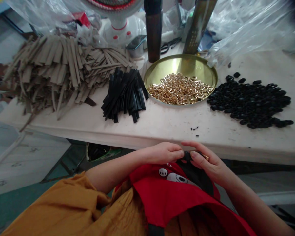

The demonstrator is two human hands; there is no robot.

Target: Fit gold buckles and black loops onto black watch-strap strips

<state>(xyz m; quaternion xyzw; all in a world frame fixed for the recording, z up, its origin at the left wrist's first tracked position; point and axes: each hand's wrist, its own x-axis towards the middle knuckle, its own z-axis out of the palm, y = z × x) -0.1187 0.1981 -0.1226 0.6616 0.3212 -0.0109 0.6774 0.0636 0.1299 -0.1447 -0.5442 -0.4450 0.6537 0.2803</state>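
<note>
Just in front of the table's front edge, above my lap, both hands pinch a small black strap piece [186,156]. My left hand [166,152] is closed, with thumb and fingertips on its left end. My right hand [205,159] grips the other end between thumb and fingers, its index finger raised. A small gold-coloured item [206,157] shows at the right hand's fingers; whether it is a ring or a buckle I cannot tell. On the table lie black strips [125,95], gold metal buckles [179,88] in a round gold tray [179,62], and a pile of black loops [250,101].
Brown strips [46,72] are heaped at the left. Behind stand a white fan [118,29], a dark bottle [153,32] and a greenish bottle [199,26]. Scissors [169,46] lie between them. Clear plastic sheeting [258,29] covers the back right. Tiny black bits [194,129] lie near the front edge.
</note>
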